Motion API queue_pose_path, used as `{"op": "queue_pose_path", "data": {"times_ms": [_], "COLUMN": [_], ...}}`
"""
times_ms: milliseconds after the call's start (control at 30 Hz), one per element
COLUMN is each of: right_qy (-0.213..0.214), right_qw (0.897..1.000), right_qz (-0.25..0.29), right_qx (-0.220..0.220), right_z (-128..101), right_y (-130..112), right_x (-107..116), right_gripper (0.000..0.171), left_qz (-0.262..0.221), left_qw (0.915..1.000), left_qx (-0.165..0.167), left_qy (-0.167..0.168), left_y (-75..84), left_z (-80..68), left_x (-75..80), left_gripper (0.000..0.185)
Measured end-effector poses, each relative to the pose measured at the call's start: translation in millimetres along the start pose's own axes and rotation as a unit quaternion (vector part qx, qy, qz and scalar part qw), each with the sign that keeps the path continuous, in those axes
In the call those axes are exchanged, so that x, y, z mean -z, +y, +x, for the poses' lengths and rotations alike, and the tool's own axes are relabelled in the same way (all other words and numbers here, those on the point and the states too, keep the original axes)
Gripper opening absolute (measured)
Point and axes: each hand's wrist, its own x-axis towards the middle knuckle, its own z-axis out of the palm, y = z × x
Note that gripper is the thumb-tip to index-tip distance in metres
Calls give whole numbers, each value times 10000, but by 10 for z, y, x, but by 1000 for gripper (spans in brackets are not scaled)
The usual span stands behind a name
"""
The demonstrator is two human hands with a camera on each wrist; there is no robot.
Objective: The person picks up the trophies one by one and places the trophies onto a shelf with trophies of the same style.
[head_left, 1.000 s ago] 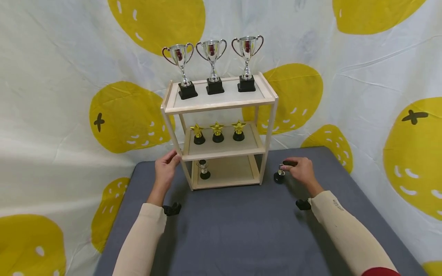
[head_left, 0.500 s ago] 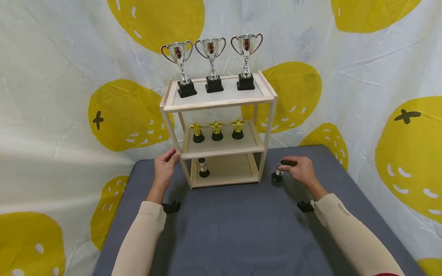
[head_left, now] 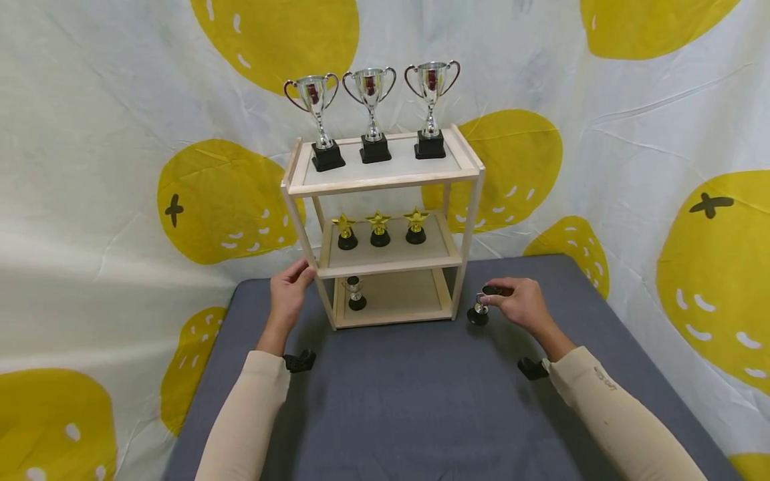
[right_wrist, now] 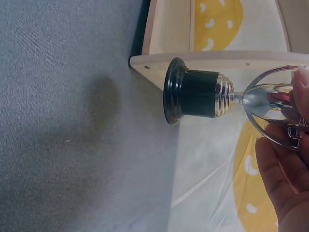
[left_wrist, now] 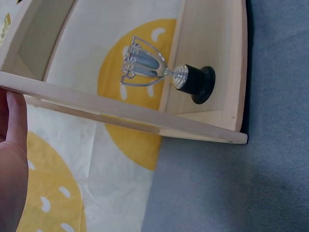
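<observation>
A three-tier wooden shelf [head_left: 385, 183] stands at the back of the grey table [head_left: 409, 401]. My right hand [head_left: 492, 294] pinches the bowl of a small silver cup with a black base [head_left: 478, 312], [right_wrist: 203, 94], just right of the shelf's front right post. Its base seems to hover slightly above the table. My left hand [head_left: 293, 284], [left_wrist: 12, 159] grips the shelf's front left post at the middle board [left_wrist: 120, 113]. A matching small cup [head_left: 356, 294], [left_wrist: 164, 72] stands at the left of the bottom tier.
Three tall silver cups [head_left: 371, 113] line the top tier and three gold star trophies [head_left: 379, 229] the middle tier. A white cloth with yellow shapes [head_left: 631, 167] hangs behind. The bottom tier's right part [head_left: 415, 290] is bare.
My right hand has carried the small cup a little left and nearer, towards the shelf's front right corner. The left hand stays on the post.
</observation>
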Motion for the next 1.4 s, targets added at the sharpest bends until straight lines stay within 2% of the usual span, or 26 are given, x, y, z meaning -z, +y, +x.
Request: {"op": "queue_pose_path", "data": {"times_ms": [400,767,1000,1400], "right_qy": [-74,-23,-36,-129], "right_qw": [9997,9969,9955,9915], "right_qz": [32,-2,-70,118], "right_qx": [221,788,946,1293], "right_z": [-72,-102,-92,-74], "right_y": [-170,-369,-488,-683], "right_x": [-7,-40,-81,-180], "right_gripper": [30,27,28,26], "left_qz": [144,59,82,85], "left_qw": [9999,10000,9999,9999], "left_qx": [74,16,39,37], "left_qy": [26,27,57,68], "left_y": [16,-5,6,8], "left_z": [-9,-5,0,-9], "left_x": [-2,-4,-1,-8], "left_gripper": [37,37,39,37]}}
